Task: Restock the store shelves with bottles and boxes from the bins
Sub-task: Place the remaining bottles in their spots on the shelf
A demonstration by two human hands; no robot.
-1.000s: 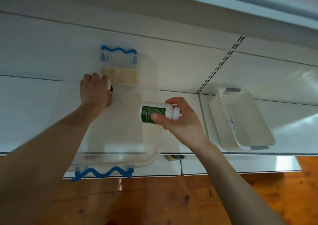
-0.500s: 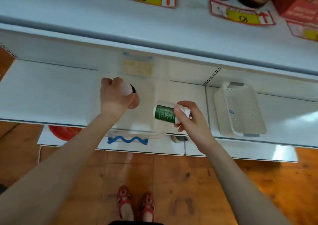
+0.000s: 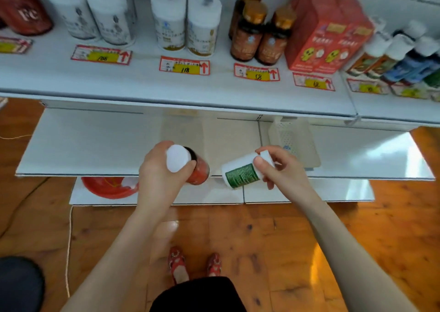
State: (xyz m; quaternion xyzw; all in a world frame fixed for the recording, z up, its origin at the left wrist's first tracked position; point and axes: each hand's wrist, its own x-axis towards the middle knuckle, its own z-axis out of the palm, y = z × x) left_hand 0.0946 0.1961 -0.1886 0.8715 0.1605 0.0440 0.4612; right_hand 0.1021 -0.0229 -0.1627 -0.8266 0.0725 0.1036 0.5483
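My left hand [image 3: 158, 175] grips a red-labelled bottle with a white cap [image 3: 198, 171], held in front of the lower shelf [image 3: 90, 144]. My right hand [image 3: 282, 168] holds a white bottle with a green label [image 3: 240, 174], tilted with its cap up to the right. Both bottles hang in the air below the upper shelf [image 3: 214, 90]. That upper shelf carries white tubs [image 3: 169, 25], brown bottles [image 3: 247, 32], red boxes [image 3: 319, 40] and a row of small white-capped bottles [image 3: 390, 54]. A clear bin [image 3: 188, 130] sits on the lower shelf behind my hands.
A white perforated basket [image 3: 295, 142] lies on the lower shelf at the right. Price tags [image 3: 184, 67] line the upper shelf's front. A red basin [image 3: 107, 187] sits on the bottom ledge. Wooden floor and red shoes [image 3: 177, 264] are below.
Both hands lifted out of the clear bin with their bottles and came toward me. My view tilted up, so the stocked upper shelf has come into sight.
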